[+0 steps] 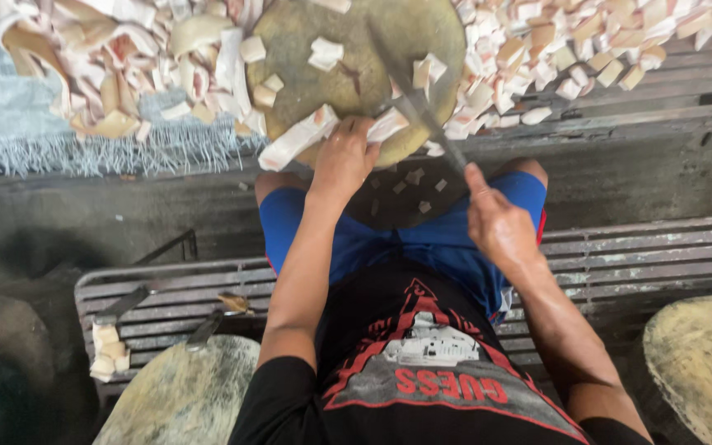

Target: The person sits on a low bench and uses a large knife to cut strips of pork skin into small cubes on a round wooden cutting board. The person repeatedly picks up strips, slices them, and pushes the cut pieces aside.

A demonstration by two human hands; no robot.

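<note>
Just left of the knife (pixel 422 111) clenched in the right hand (pixel 500 227), the left hand (pixel 344 161) pins a pale strip (pixel 298 136) mid-chop; the next cut needs fingers clear.

Your knife (pixel 418 103) is motion-blurred at upper centre, so the blade edge can't be made out. Your right hand (pixel 498 222) hides the handle. Your left hand (pixel 344 156) covers the near end of the pale strip (pixel 298 138) and part of the round chopping block (pixel 356 58), whose top is cut off by the frame edge. The heaps of cut pieces (pixel 537 49) run off the top edge. Lower right, another round block (pixel 702 363) is cropped by the frame corner.
</note>
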